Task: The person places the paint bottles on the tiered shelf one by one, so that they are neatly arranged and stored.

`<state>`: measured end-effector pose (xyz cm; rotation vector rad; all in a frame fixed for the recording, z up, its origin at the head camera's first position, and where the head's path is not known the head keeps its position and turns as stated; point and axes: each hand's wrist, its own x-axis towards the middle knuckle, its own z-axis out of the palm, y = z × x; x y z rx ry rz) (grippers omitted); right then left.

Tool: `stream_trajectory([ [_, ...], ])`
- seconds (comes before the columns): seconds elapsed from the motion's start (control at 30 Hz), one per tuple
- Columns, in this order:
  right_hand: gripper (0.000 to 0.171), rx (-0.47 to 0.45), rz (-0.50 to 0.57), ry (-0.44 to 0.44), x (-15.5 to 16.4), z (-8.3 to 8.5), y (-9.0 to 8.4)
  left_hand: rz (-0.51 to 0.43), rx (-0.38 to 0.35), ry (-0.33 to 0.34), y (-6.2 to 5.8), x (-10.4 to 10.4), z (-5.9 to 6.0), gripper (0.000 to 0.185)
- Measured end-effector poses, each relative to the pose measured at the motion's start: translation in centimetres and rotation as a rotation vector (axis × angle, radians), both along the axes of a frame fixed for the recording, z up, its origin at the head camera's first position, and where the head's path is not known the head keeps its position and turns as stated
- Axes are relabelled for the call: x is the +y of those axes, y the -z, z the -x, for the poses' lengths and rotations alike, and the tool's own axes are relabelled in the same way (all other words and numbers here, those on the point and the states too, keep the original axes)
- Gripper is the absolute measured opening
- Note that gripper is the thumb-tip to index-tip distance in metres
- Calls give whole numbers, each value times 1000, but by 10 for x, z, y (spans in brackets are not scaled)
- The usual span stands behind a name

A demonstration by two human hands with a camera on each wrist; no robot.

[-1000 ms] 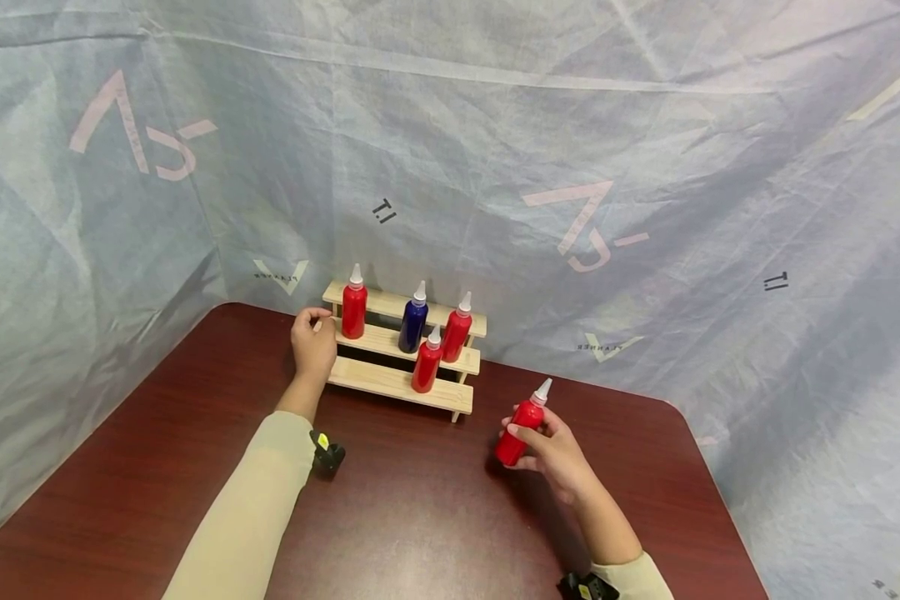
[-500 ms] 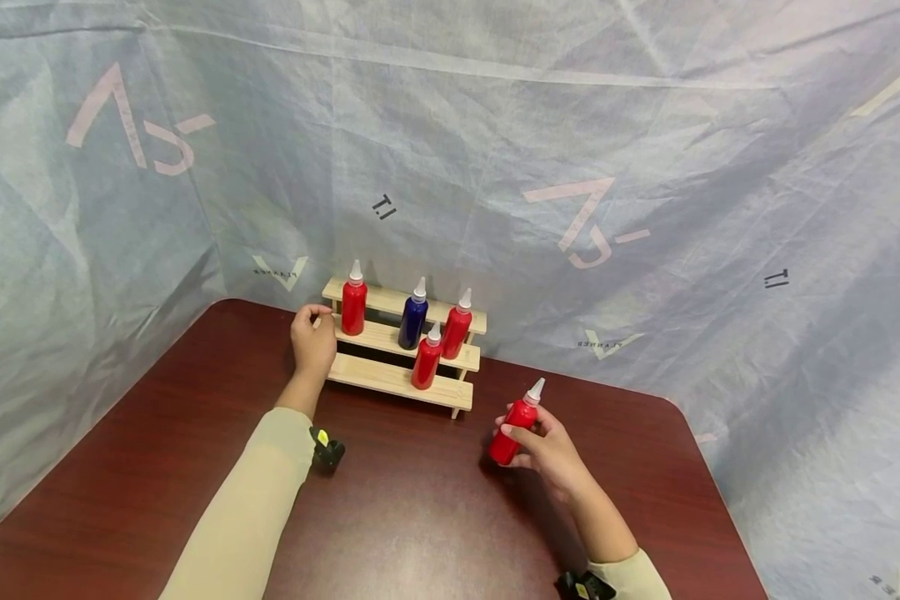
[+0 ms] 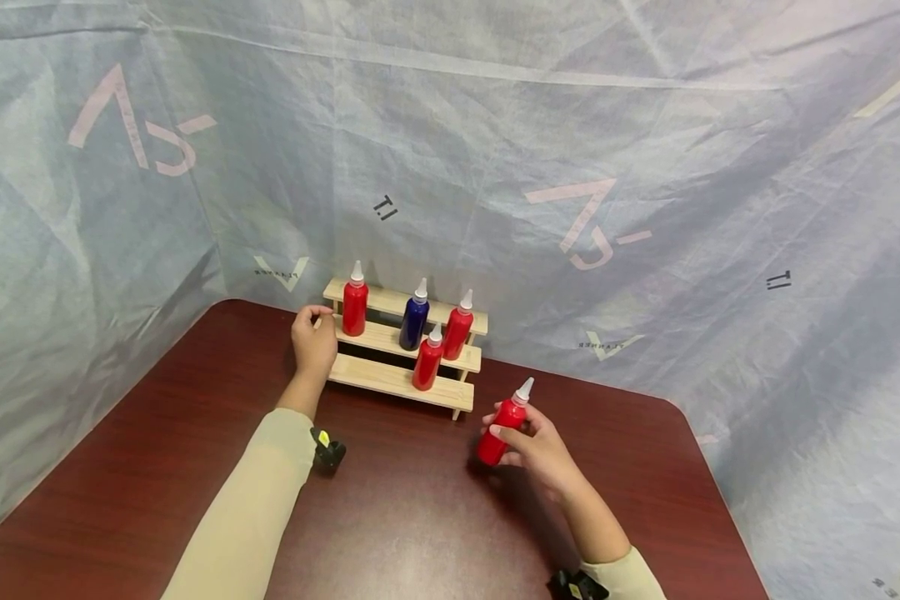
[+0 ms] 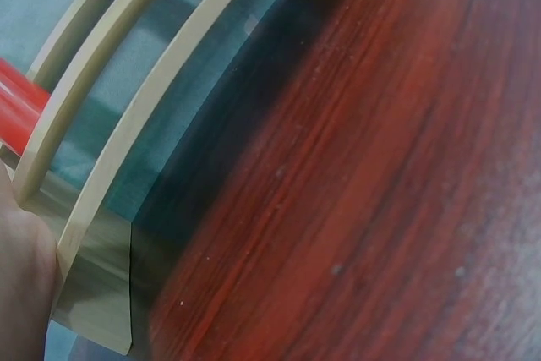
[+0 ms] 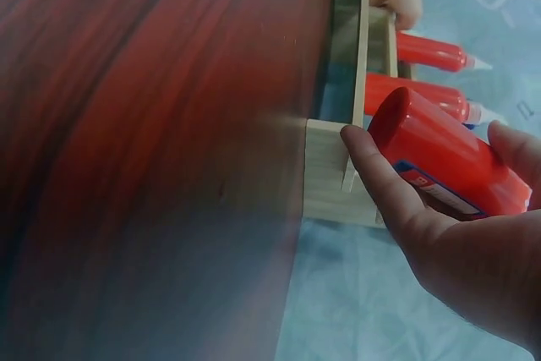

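Observation:
In the head view, a three-tier wooden rack (image 3: 371,375) stands at the back of the table. At its left end my left hand (image 3: 315,343) grips the rack's edge with curled fingers; the fingertips are partly hidden. My right hand (image 3: 546,457) holds a red squeeze bottle (image 3: 503,431) with a white nozzle, tilted above the table to the rack's right. The middle tier carries a red bottle (image 3: 355,309) at left, a dark blue bottle (image 3: 414,323), and another red bottle (image 3: 457,334) at right. One more red bottle (image 3: 427,365) stands on the lowest tier.
The dark red-brown table (image 3: 397,517) has rounded back corners. Grey printed cloth (image 3: 450,167) hangs close behind the rack and along both sides. Black wrist cameras (image 3: 327,452) are strapped at both sleeves.
My right hand has carried the red squeeze bottle leftward, closer to the rack. The left hand and the bottles on the rack have stayed in place.

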<state>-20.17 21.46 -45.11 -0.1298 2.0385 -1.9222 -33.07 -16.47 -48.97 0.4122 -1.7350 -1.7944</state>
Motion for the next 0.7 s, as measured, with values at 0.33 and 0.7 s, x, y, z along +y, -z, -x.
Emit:
stream_trajectory([
  [0.33,46,22,-12,-20,-13,1,-3,-30,18,-1,0,-2,3,19],
  [0.7,49,131,-84,-119,-23,-1,-4,-46,18,-3,-1,-2,1,18],
])
